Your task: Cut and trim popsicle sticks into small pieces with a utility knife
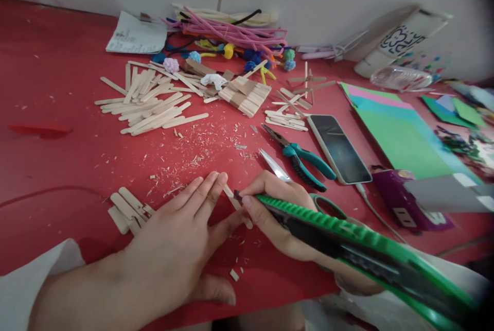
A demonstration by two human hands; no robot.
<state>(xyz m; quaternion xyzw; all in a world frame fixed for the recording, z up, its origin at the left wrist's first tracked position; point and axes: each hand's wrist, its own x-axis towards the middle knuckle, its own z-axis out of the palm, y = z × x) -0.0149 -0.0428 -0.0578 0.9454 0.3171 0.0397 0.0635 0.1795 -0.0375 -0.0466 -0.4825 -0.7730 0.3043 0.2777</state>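
My right hand [280,218] is closed on a green and black utility knife [332,233]. The knife's tip end meets a short wooden craft stick [233,201] lying on the red tabletop. My left hand [181,233] lies flat with stretched fingers, its fingertips against that stick from the left. Whether they press on it, I cannot tell. Several cut craft sticks [127,207] lie beside my left hand, partly hidden by it. Just beyond my right hand are scissors [275,165], their handles partly covered by the hand.
Loose craft sticks [150,102] and a bundle of sticks [245,95] lie farther back, before pink pipe cleaners [231,30]. Teal-handled pliers [299,158], a phone [339,148] with a cable and coloured sheets [397,135] are at the right. Wood shavings [185,158] litter the red table [50,176].
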